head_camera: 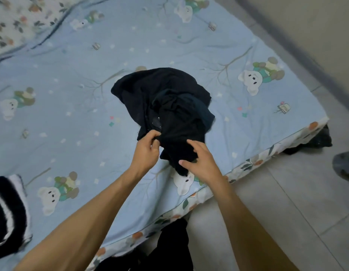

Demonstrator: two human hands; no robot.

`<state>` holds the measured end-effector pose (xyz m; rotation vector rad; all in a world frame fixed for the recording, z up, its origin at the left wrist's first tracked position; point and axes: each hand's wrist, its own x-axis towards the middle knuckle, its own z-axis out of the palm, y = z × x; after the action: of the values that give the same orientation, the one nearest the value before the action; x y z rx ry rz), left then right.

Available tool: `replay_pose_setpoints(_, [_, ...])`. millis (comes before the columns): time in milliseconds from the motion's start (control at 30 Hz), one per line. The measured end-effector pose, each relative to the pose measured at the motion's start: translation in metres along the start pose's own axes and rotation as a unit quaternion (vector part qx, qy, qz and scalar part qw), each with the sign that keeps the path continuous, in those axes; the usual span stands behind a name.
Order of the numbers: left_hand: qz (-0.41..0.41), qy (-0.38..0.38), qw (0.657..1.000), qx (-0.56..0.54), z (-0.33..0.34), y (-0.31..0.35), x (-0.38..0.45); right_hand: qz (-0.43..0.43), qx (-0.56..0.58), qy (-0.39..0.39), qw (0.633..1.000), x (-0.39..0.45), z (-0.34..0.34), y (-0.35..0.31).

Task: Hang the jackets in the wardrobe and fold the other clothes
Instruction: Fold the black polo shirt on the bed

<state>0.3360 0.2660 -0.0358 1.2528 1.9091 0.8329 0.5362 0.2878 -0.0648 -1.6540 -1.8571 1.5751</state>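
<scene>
While the crumpled black fabric garment lies bunched near the middle of the light blue bear-print bedsheet, both hands work at its near edge. The left hand pinches a fold of the cloth between curled fingers and thumb. The right hand grasps the lower bunched end, fingers curled over it. A black-and-white striped knit garment lies at the sheet's left edge, well apart.
</scene>
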Motion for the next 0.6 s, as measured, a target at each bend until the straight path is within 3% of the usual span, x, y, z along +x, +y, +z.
replay_pose_setpoints(133, [-0.021,0.040,0.997,-0.061,-0.059,0.023,-0.035,-0.060,-0.048,-0.032,0.997,-0.006,0.022,-0.041])
replay_pose_setpoints(267, [-0.023,0.071,0.992,-0.106,-0.112,0.034,-0.063,-0.118,-0.162,0.025,0.979,-0.010,0.051,-0.083])
replay_pose_setpoints(433, [-0.016,0.091,0.989,-0.119,-0.179,0.023,-0.108,-0.097,-0.035,0.034,0.994,-0.031,0.079,-0.123])
replay_pose_setpoints(600, [0.015,0.080,0.986,-0.145,-0.228,0.012,-0.151,-0.129,-0.067,-0.051,0.988,-0.060,0.114,-0.150])
